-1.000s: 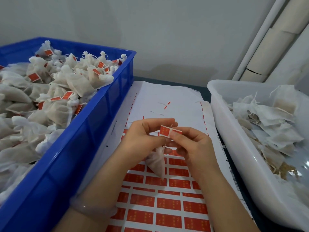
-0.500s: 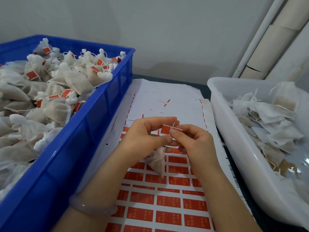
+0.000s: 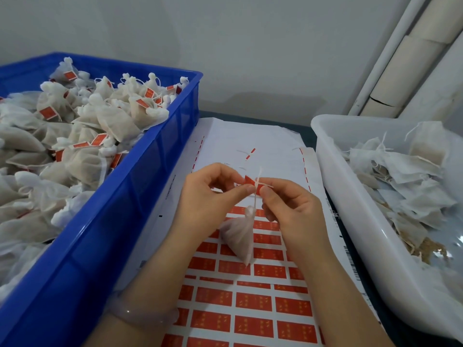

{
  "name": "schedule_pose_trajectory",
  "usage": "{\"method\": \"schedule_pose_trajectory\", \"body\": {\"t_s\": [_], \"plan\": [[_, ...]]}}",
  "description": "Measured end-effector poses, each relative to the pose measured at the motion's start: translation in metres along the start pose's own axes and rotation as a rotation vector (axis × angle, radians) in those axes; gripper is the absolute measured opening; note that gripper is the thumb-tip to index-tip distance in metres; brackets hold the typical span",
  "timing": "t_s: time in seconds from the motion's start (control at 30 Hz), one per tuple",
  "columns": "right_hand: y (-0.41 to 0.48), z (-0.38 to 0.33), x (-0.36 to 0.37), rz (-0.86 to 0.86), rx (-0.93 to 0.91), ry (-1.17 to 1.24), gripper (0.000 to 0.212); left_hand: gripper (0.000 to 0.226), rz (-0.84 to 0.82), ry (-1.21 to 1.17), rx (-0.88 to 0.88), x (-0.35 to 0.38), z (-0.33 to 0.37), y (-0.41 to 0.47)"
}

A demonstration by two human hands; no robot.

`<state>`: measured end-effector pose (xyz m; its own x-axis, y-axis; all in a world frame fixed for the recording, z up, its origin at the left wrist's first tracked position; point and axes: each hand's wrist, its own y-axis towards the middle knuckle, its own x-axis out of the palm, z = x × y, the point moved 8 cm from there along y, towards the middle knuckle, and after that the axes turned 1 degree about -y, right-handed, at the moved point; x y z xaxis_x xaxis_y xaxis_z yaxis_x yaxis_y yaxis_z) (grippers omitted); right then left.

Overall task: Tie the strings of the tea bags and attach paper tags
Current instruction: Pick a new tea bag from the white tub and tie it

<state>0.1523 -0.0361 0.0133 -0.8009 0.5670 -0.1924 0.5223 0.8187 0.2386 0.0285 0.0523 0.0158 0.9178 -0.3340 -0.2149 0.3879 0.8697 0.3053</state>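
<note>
A small red paper tag (image 3: pixel 252 182) is held up over the sticker sheet, with a white string crossing its middle. My left hand (image 3: pixel 208 196) pinches the tag's left end between thumb and forefinger. My right hand (image 3: pixel 288 204) pinches its right end the same way. Below the tag a white gauze tea bag (image 3: pixel 238 236) hangs on the string, its tip pointing down over the sheet of red tags (image 3: pixel 253 304).
A blue crate (image 3: pixel 105 221) on the left is heaped with tea bags that carry red tags. On the right a white tub (image 3: pixel 350 196) holds loose tea bags without tags. White backing paper (image 3: pixel 250 141) lies between them; pipes run up the back right wall.
The tea bag has dropped clear of my palms and now hangs free below the tag. My hands have drawn slightly apart along the tag.
</note>
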Motion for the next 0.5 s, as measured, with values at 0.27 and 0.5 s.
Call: {"method": "schedule_pose_trajectory", "body": {"t_s": [0.27,0.5], "plan": [[0.001,0.000,-0.008,0.067,0.008,0.097,0.022,0.026,-0.168,-0.181,-0.057,0.012,0.005,-0.003],[0.002,0.002,-0.009,0.082,0.013,0.055,0.025,0.015,-0.187,-0.183,-0.023,0.014,0.008,-0.004]]}}
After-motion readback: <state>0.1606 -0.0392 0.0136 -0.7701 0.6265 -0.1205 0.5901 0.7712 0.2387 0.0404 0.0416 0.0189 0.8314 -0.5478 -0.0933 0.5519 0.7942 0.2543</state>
